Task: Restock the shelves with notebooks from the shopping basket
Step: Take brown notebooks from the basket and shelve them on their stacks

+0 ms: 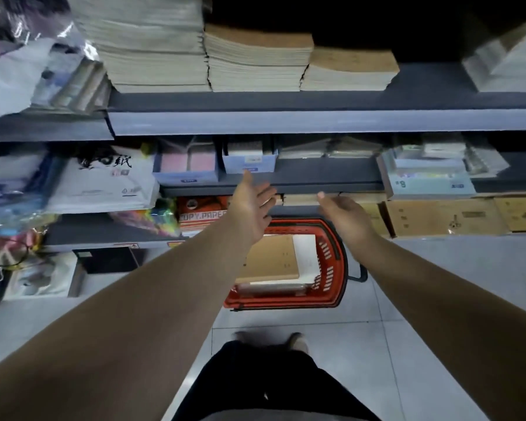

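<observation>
A red shopping basket (334, 259) stands on the floor below the shelves, with brown-covered notebooks (271, 259) stacked inside it. My left hand (251, 205) and my right hand (345, 217) both hang above the basket with fingers straight and relaxed, holding nothing. They are level with the front edge of the middle shelf (316, 174). On the upper shelf (286, 120) lie stacks of notebooks (257, 60), some with brown covers (351, 63).
Blue boxes (249, 161) of stationery and wrapped packs sit on the middle shelf. Cardboard boxes (444, 217) line the bottom right. Copy paper packs (202, 214) and plastic bags (101, 180) fill the left side. Grey floor tiles (377, 344) surround the basket.
</observation>
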`<state>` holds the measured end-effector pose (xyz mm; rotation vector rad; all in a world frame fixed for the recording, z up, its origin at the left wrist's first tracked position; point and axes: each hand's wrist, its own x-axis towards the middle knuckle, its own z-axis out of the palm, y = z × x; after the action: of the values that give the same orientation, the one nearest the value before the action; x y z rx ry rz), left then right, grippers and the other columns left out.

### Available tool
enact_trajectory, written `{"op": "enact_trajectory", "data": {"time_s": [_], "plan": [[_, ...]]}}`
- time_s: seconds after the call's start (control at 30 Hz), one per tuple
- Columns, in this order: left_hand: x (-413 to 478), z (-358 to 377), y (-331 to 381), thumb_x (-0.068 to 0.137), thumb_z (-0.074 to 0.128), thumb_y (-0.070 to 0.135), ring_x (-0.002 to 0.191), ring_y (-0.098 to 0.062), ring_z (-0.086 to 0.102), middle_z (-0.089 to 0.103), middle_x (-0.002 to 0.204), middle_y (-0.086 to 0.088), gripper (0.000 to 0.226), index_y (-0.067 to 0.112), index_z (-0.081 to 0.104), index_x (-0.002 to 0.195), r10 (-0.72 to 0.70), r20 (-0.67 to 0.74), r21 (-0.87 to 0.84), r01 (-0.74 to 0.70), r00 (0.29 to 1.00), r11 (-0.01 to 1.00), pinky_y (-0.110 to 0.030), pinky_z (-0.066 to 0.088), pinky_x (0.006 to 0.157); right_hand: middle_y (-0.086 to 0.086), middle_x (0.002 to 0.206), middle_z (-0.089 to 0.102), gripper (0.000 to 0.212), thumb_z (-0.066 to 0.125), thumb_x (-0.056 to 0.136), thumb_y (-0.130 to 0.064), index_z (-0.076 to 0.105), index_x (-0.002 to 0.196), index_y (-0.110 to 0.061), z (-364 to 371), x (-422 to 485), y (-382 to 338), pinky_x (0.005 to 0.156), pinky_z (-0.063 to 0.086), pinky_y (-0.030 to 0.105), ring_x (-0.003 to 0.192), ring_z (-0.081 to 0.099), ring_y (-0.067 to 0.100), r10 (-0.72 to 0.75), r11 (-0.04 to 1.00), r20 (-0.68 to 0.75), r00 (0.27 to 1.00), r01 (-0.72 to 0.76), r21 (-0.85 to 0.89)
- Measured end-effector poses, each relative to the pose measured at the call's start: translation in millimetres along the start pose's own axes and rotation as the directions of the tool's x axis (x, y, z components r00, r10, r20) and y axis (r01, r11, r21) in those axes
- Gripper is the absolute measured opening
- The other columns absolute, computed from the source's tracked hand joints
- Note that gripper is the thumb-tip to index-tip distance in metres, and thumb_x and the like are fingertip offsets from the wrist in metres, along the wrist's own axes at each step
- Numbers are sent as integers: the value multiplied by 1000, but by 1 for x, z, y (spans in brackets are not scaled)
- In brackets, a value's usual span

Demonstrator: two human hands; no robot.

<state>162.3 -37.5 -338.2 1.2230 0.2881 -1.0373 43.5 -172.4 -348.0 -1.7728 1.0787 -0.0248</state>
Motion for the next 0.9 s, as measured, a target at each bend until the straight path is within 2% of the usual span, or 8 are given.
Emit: {"op": "enact_trajectory", "data": {"time_s": [0.13, 0.27, 0.43, 0.6, 0.67, 0.77, 0.83, 0.9], "plan": [[17, -6, -15, 97, 21, 65, 144, -23, 29, 40, 152, -3, 72, 17, 35, 149, -40, -43, 10, 40, 998, 999, -46, 13, 118, 8, 122, 64, 61, 52, 87, -63, 59, 126, -16, 12, 18, 18, 101, 46, 46, 112, 61, 27, -3, 999, 60, 998, 6, -49], [47, -20, -31, 97, 24, 63, 147, -22, 22, 30, 157, -5, 72, 18, 27, 152, -86, -80, -64, 81, 993, 995, -47, 10, 119, 0, 116, 63, 46, 57, 89, -54, 56, 121, -20, 36, 35, 44, 97, 48, 44, 110, 60, 24, -21, 997, 110, 994, 29, -78], [86, -44, -62, 95, 31, 64, 146, -20, 24, 31, 157, -3, 72, 19, 29, 152, -157, -123, -115, 143, 980, 983, -48, 9, 118, 4, 135, 55, 62, 59, 88, -54, 48, 137, -18, 66, 69, 86, 88, 39, 32, 114, 53, 20, -69, 964, 194, 979, 115, -239], [130, -81, -108, 93, 30, 67, 147, -22, 20, 27, 159, -2, 76, 22, 24, 153, -207, -108, -153, 189, 972, 970, -48, 10, 118, 1, 135, 55, 68, 63, 83, -58, 46, 138, -22, 108, 110, 135, 82, 39, 26, 120, 52, 20, -81, 888, 312, 947, 211, -409], [144, -93, -127, 88, 41, 70, 139, -25, 32, 40, 149, -5, 79, 24, 28, 150, -234, -193, -188, 198, 953, 962, -48, 21, 114, 0, 135, 54, 70, 65, 82, -57, 44, 138, -21, 121, 119, 153, 80, 39, 25, 118, 53, 18, -57, 880, 334, 941, 205, -428], [163, -105, -154, 84, 52, 69, 124, -29, 45, 50, 112, -7, 77, 22, 37, 144, -289, -341, -230, 218, 895, 948, -48, 34, 106, 1, 135, 53, 69, 63, 83, -56, 43, 139, -20, 141, 133, 181, 77, 40, 24, 116, 52, 18, -48, 813, 393, 918, 264, -518], [173, -110, -170, 82, 55, 69, 126, -31, 45, 49, 107, -7, 78, 22, 38, 142, -296, -344, -240, 222, 891, 945, -48, 36, 103, 2, 137, 53, 67, 63, 85, -53, 43, 139, -18, 155, 142, 198, 84, 41, 25, 119, 51, 21, -54, 766, 435, 899, 317, -560], [186, -115, -185, 79, 58, 71, 127, -31, 46, 52, 117, -12, 80, 22, 39, 140, -314, -354, -274, 224, 881, 936, -48, 38, 102, 3, 138, 52, 65, 64, 86, -50, 42, 139, -18, 167, 152, 211, 89, 42, 28, 120, 51, 22, -45, 728, 473, 880, 353, -588]]}}
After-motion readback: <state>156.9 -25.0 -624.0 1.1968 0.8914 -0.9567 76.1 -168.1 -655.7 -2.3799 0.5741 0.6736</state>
